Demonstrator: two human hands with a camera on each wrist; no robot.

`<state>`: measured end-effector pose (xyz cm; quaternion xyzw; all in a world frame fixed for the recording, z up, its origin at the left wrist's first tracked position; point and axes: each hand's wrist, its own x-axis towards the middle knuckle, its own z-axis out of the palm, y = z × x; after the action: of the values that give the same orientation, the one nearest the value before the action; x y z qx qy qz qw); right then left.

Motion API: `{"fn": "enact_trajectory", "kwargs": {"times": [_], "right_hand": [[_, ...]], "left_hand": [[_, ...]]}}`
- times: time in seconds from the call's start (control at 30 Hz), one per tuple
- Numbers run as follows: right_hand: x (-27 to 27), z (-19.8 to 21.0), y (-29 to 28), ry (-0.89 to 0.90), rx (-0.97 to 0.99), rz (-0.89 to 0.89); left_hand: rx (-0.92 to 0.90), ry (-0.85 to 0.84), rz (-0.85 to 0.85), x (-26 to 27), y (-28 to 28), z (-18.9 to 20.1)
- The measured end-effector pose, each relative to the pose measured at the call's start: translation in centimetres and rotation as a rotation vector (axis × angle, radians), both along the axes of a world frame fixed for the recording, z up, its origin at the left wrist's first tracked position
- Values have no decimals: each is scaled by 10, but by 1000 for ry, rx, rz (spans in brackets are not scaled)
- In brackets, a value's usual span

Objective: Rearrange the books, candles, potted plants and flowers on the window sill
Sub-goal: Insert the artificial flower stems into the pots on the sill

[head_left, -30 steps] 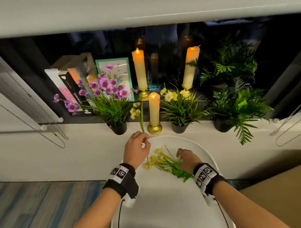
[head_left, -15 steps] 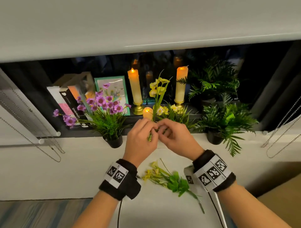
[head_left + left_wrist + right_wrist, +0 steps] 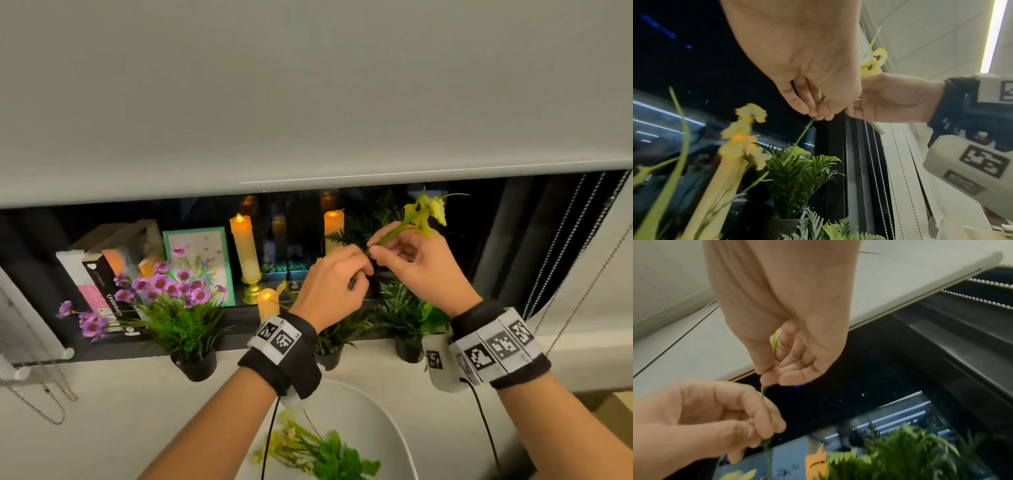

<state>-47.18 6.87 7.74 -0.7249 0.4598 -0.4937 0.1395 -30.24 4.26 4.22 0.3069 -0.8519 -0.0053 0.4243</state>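
Note:
Both hands hold one yellow flower stem (image 3: 423, 214) in the air above the window sill, its blooms tilted up to the right. My right hand (image 3: 375, 248) pinches the green stem (image 3: 763, 390) between thumb and forefinger. Just below it, my left hand (image 3: 359, 274) pinches the lower part of the stem (image 3: 803, 134), which hangs down toward a fern pot (image 3: 789, 178). On the sill stand books (image 3: 89, 284), a green-framed flower picture (image 3: 198, 260), two tall lit candles (image 3: 245, 246) (image 3: 333, 226), a short candle (image 3: 268, 305) and a purple flower pot (image 3: 178, 308).
A lowered grey blind (image 3: 308, 102) hangs just above the hands. Fern pots (image 3: 407, 308) fill the sill's right side. A white round table (image 3: 370, 418) below carries a loose bunch of yellow flowers (image 3: 308, 452). Bead chains (image 3: 561, 260) hang at the right.
Both hands have risen and shifted right with the yellow stem, which now leans right in front of the ferns. The view has tilted upward.

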Motion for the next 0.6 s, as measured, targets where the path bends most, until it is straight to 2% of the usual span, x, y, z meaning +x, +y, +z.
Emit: {"fn": "enact_trajectory", "kwargs": {"times": [0.13,0.27,0.37,0.47,0.6], "right_hand": [[-22,24,-4,-35,-192,-123],[-41,47,-13,-41,-318,-256],[-50,56,-20,-70,-360,-289],[-52,53,-25,-43,-382,-315],[-54,28,-42,16,-318,-327]], "left_hand": [[51,10,60,-21,-16,2],[195,-139,133,-35,-32,-1],[223,-233,158,-46,-38,-4],[242,-320,205,-58,-43,-6],[197,-394,256,-69,-47,-12]]}}
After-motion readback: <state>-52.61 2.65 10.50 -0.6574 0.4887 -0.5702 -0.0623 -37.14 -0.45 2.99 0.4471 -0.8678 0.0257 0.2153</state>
